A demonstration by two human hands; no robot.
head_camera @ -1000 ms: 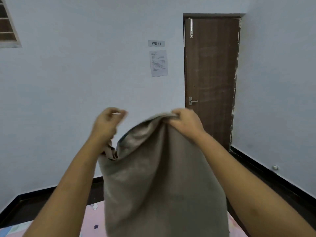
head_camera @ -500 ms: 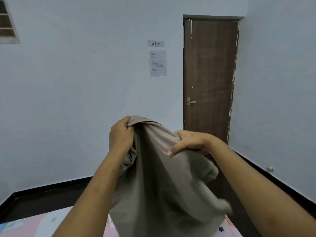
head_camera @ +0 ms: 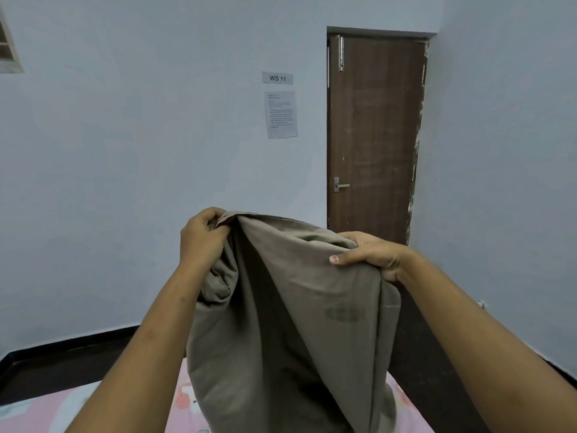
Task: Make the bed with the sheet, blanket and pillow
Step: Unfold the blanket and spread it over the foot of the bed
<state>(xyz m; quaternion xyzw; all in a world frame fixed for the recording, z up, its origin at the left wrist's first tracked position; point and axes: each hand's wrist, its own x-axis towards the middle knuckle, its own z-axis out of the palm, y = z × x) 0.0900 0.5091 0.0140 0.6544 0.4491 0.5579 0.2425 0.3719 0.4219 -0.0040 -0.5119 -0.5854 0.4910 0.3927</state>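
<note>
A grey-brown pillow (head_camera: 296, 323) in a loose cover hangs upright in front of me, its lower end down near the bed. My left hand (head_camera: 203, 237) grips the cover's bunched top edge at the upper left. My right hand (head_camera: 367, 254) holds the pillow's upper right side, thumb on the near face and fingers curled behind. Under the pillow lies the bed's pink patterned sheet (head_camera: 56, 410). No blanket is in view.
A brown closed door (head_camera: 374, 135) stands in the far wall at the right, with paper notices (head_camera: 280, 114) beside it. Dark floor (head_camera: 62, 364) with black skirting runs between the bed's far end and the pale walls. A vent (head_camera: 6, 48) sits high at the left.
My left hand moved right and took hold of the cover's top edge. My right hand dropped from the top edge to the pillow's upper right side. The pillow has sunk lower.
</note>
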